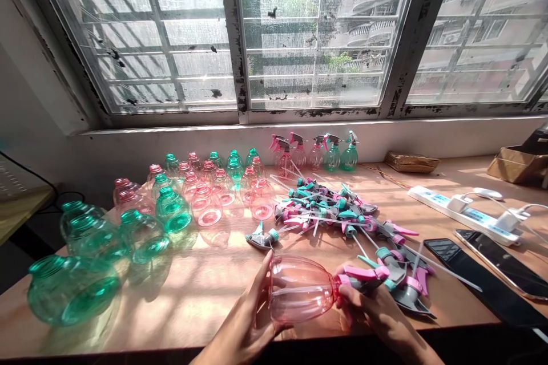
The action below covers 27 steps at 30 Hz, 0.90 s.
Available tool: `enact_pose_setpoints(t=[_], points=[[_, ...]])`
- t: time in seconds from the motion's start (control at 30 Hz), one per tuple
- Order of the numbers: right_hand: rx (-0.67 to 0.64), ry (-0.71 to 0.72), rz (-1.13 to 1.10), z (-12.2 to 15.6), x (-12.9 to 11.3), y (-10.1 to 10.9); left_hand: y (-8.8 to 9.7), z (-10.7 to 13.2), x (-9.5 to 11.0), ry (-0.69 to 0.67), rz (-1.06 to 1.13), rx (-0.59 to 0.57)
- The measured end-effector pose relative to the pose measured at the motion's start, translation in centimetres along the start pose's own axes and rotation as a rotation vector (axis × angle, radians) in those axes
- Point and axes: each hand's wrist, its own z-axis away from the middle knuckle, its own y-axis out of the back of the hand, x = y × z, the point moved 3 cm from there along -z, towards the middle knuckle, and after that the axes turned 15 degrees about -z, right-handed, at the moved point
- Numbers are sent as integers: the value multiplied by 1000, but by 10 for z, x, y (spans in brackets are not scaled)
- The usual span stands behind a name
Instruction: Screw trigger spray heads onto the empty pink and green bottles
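My left hand point(252, 313) is wrapped round the body of a clear pink plastic bottle point(302, 288) that lies on its side just above the table's front edge. My right hand point(372, 305) grips a pink and grey trigger sprayer head point(363, 276) seated at the bottle's neck. A heap of loose sprayer heads point(338, 211) with long dip tubes lies just behind my right hand. One single sprayer head point(262, 238) lies apart, behind the bottle.
Several open green and pink bottles point(171, 205) stand across the left of the wooden table point(205, 291). Several finished spray bottles point(317, 153) line the wall under the window. At the right lie a power strip point(462, 208), two phones point(505, 268) and cardboard boxes point(518, 164).
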Motion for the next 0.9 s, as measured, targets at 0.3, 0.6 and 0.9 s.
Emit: enact_pose_setpoints(t=[0.3,0.6,0.9], points=[[32,-24,-147,1,3,-2,-1,-1,9,37,144,-27],[11,-22,-165,0,6,2,5,0,18,9,-78,0],[24,1,-121,-2,7,1,0,1,20,31,138,-76]])
